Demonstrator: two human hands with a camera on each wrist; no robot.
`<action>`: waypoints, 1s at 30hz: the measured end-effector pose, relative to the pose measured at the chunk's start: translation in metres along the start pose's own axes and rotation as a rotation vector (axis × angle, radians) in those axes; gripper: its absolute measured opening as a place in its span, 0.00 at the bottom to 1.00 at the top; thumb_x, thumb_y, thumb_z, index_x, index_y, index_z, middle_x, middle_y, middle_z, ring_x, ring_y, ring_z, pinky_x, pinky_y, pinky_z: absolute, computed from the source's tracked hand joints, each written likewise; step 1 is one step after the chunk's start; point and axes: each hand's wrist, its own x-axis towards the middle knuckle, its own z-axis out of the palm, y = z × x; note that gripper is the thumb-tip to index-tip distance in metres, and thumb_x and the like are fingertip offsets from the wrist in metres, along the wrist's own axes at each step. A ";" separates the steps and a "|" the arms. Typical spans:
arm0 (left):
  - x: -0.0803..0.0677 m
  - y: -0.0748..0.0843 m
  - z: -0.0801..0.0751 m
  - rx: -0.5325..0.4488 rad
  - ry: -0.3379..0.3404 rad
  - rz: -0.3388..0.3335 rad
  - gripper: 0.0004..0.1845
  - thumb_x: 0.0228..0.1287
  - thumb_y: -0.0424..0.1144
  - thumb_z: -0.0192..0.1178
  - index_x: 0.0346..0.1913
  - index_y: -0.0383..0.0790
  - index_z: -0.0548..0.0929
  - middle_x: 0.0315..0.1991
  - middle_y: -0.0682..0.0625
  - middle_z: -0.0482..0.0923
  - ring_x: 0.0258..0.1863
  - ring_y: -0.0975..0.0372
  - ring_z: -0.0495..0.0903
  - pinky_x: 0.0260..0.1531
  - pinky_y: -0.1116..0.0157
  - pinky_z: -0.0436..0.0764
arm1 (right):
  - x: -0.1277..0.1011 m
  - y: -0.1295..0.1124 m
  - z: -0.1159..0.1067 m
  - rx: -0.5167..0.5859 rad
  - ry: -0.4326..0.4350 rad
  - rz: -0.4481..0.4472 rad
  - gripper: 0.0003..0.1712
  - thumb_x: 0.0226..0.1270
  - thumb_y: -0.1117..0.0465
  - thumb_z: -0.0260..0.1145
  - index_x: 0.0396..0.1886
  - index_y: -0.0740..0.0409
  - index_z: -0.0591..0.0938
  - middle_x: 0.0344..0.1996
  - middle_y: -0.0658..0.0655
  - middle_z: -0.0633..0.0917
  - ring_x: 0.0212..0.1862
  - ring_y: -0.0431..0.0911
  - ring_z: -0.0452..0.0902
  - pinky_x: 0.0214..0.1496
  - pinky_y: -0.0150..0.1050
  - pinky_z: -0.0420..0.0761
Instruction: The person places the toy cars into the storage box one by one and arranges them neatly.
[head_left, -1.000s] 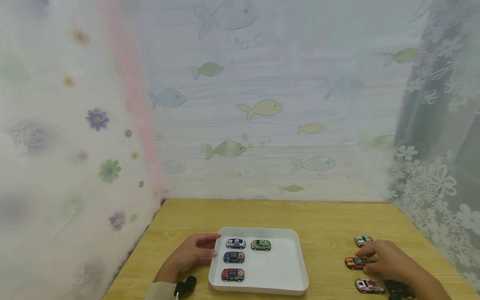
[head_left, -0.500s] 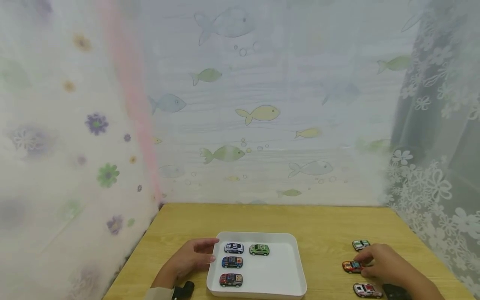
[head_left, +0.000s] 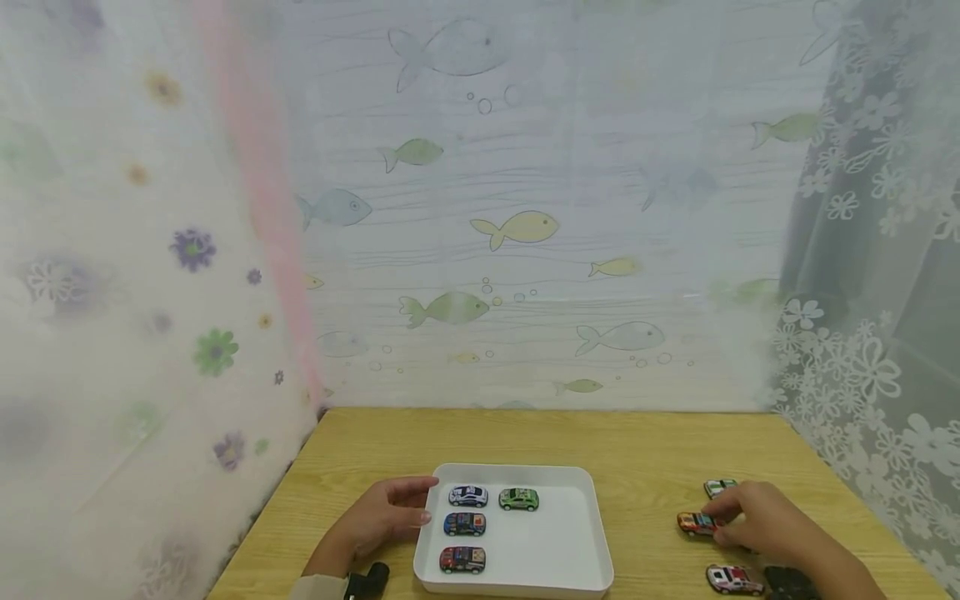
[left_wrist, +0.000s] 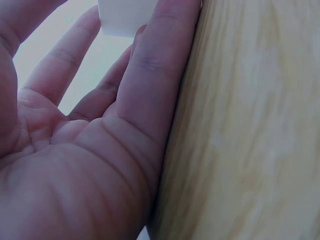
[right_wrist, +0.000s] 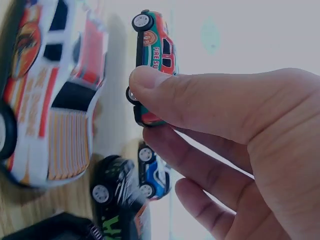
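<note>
In the head view my right hand (head_left: pixel 768 521) pinches a red and orange toy car (head_left: pixel 696 523) by its rear end, to the right of the white tray (head_left: pixel 551 542). Seen from the right wrist, this toy car (right_wrist: pixel 159 47) shows a green side, with the thumb (right_wrist: pixel 160 90) across its lower end. My left hand (head_left: pixel 378 517) is beside the tray's left wall, relaxed fingers and thumb right at the rim. Inside the tray stand a white toy car (head_left: pixel 468 497), a green one (head_left: pixel 519 499), a blue one (head_left: pixel 465 524) and a dark red one (head_left: pixel 462 560).
On the wooden table (head_left: pixel 652 450), a green and white toy car (head_left: pixel 720 487) stands behind the right hand, and a white and red one (head_left: pixel 735 579) in front. The right wrist view also shows a black toy car (right_wrist: pixel 117 195) and a blue one (right_wrist: pixel 156 172). Patterned curtains (head_left: pixel 525 333) surround the table.
The right hand has taken hold of the red and orange toy car and shifted it slightly up and left. The left hand and the tray stay in place; the head view has tilted slightly.
</note>
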 end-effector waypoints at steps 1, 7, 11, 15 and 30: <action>0.000 0.000 0.000 -0.003 0.003 -0.007 0.36 0.62 0.33 0.73 0.73 0.37 0.74 0.68 0.37 0.76 0.62 0.53 0.81 0.55 0.53 0.87 | 0.000 -0.001 0.000 0.000 0.001 0.004 0.20 0.61 0.52 0.78 0.50 0.57 0.89 0.43 0.52 0.90 0.40 0.34 0.84 0.37 0.31 0.84; 0.000 0.001 -0.001 0.015 0.016 -0.021 0.36 0.62 0.34 0.74 0.73 0.39 0.75 0.70 0.39 0.76 0.63 0.53 0.80 0.56 0.54 0.87 | 0.001 -0.009 0.000 0.002 0.016 0.009 0.20 0.60 0.51 0.78 0.49 0.55 0.89 0.43 0.50 0.90 0.39 0.32 0.83 0.38 0.31 0.84; 0.001 0.001 -0.001 0.019 0.016 -0.021 0.35 0.62 0.34 0.74 0.72 0.39 0.75 0.70 0.39 0.75 0.64 0.53 0.80 0.56 0.54 0.87 | 0.002 -0.017 0.002 -0.015 0.043 -0.026 0.19 0.60 0.51 0.78 0.49 0.54 0.90 0.44 0.50 0.90 0.41 0.34 0.84 0.38 0.31 0.84; 0.001 0.001 -0.001 0.025 0.018 -0.023 0.35 0.61 0.35 0.74 0.72 0.40 0.76 0.70 0.39 0.75 0.64 0.53 0.79 0.56 0.54 0.86 | 0.005 -0.025 0.004 -0.031 0.074 -0.059 0.18 0.60 0.51 0.78 0.49 0.52 0.89 0.44 0.49 0.90 0.42 0.36 0.85 0.40 0.31 0.85; -0.003 0.004 0.002 0.021 0.011 -0.018 0.35 0.62 0.34 0.73 0.72 0.39 0.75 0.70 0.37 0.74 0.64 0.52 0.80 0.56 0.53 0.86 | 0.019 -0.065 0.007 -0.103 0.195 -0.086 0.15 0.60 0.48 0.79 0.46 0.43 0.90 0.41 0.40 0.89 0.41 0.34 0.84 0.47 0.52 0.87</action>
